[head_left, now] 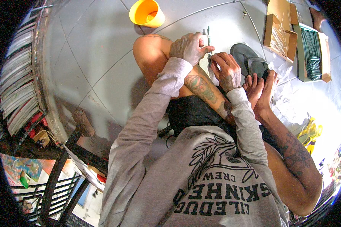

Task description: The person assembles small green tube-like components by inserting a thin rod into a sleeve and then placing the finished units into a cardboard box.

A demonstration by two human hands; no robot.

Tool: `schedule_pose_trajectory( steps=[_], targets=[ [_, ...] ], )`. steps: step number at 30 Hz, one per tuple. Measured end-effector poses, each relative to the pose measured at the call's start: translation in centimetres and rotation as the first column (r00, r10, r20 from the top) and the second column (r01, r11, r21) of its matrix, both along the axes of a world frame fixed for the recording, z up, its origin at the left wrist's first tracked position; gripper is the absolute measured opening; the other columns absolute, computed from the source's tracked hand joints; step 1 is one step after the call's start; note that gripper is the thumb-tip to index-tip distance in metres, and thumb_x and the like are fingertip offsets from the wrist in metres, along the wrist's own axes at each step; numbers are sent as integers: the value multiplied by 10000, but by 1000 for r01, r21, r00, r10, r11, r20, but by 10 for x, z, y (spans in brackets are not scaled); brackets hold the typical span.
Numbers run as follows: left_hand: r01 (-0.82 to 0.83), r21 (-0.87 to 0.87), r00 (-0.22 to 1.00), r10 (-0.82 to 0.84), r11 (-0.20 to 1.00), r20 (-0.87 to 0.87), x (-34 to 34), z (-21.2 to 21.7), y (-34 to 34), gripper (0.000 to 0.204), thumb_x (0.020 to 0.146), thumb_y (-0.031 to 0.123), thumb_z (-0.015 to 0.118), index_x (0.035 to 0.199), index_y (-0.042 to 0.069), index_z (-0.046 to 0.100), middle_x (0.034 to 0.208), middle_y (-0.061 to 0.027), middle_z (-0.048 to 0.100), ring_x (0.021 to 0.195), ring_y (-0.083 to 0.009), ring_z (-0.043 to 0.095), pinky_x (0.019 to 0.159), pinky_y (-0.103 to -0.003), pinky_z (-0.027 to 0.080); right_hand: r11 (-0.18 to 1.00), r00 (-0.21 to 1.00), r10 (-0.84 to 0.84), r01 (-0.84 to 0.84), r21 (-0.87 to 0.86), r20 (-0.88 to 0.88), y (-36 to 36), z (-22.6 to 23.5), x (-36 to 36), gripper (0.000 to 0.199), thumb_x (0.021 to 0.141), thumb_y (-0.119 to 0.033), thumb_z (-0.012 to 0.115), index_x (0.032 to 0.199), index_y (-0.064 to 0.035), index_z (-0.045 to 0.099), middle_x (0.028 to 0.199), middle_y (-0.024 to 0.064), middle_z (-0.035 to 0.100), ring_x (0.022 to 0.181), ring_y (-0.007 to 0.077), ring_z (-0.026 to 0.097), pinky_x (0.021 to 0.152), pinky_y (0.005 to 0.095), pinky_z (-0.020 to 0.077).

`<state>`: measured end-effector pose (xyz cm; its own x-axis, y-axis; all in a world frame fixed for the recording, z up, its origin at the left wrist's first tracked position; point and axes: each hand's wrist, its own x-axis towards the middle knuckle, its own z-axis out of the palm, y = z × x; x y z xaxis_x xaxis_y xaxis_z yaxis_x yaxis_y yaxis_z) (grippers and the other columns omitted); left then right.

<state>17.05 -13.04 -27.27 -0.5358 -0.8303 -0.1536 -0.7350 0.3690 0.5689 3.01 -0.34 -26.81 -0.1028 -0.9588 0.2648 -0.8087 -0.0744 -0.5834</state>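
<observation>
A slim dark green rod (209, 34) stands out in front of me, pointing away over the bright floor. My left hand (188, 48) is closed round it, thumb pressed against its side. Just below, my right hand (226, 70) pinches around its lower end with bent fingers. A narrow whitish strip lies under the hands, partly hidden; I cannot make out what it is. My tattooed shin (205, 89) passes beneath both wrists. A black flip-flop (243, 56) is on the floor right of my right hand, near my bare feet (262, 85).
An orange-yellow bucket (138, 19) stands at the far side. At the far right are a brown carton (269, 33) of thin white sticks and an open box (301, 56) of dark green rods. Clear plastic (288, 92) and a yellow packet (310, 133) lie nearer; a dark wooden frame (53, 181) is lower left.
</observation>
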Motion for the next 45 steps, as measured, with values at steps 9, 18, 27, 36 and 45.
schedule_pose_trajectory(
  steps=[9, 18, 27, 36, 45],
  targets=[
    [13, 15, 1000, -12, 1000, -12, 1, -1, -1, 678, 728, 755, 681, 761, 81, 621, 730, -115, 655, 695, -320, 656, 616, -457, 504, 1000, 999, 17, -16, 10, -39, 0, -1, 1, 215, 734, -51, 759, 942, -84, 711, 904, 37, 672, 797, 229, 660, 692, 348, 551],
    [92, -73, 996, -92, 993, -1, 0, -4, 7, 659, 767, 737, 630, 872, 87, 608, 777, -91, 675, 729, -343, 682, 623, -490, 521, 1000, 1000, -16, 16, 6, 9, 3, -2, -5, 149, 763, -114, 736, 905, -135, 696, 888, 34, 658, 784, 245, 665, 687, 379, 558],
    [161, -208, 960, -105, 965, 259, -3, -21, 31, 684, 751, 741, 644, 881, 70, 669, 782, -165, 673, 715, -371, 661, 677, -542, 495, 927, 888, -366, 373, 30, 277, -45, 5, -21, 220, 821, -106, 688, 1031, -50, 720, 909, 93, 712, 755, 189, 686, 665, 313, 554],
    [181, 196, 894, -245, 964, 376, -2, -22, 25, 882, 509, 751, 816, 1069, 100, 618, 993, -106, 684, 936, -272, 677, 850, -448, 435, 692, 987, 26, -131, 709, 158, -138, -29, -53, 636, 756, -694, 671, 1040, -135, 776, 1071, 117, 744, 995, 318, 705, 914, 406, 531],
    [-175, 306, 914, 271, 936, -303, 11, 44, 29, 649, 922, 608, 581, 1230, 40, 635, 1135, -111, 703, 1037, -248, 660, 926, -379, 497, 874, 707, -161, -222, 432, 689, -141, 74, -71, 330, 874, -327, 768, 998, -21, 766, 858, 98, 740, 727, 159, 707, 578, 288, 539]
  ],
)
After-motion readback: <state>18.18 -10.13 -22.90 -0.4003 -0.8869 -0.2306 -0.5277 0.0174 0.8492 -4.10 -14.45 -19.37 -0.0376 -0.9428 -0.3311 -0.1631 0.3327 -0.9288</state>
